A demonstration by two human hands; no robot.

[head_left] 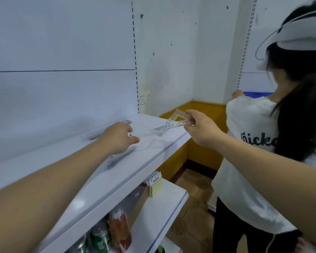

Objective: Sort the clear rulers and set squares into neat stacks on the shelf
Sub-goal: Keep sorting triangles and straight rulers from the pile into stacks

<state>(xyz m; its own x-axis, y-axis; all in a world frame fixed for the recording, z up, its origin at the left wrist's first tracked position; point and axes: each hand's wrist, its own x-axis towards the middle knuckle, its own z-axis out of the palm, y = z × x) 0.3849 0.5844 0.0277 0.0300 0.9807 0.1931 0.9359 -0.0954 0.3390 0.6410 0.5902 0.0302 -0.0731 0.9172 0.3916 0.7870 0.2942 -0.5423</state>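
Two bare hands mid frame, right hand [199,129] pinching a clear set square [177,119] above the white shelf [150,159], left hand [119,137] curled on a clear ruler [146,133] lying there, blurred rulers [106,132] beside.

Only two arms of the person are in view. The left forearm [62,179] is bare over its full visible length, up to the left hand [119,137]. The right forearm [263,161] is likewise bare up to the right hand [199,128]. One right finger carries a small bright spot; whether it is a ring cannot be told.
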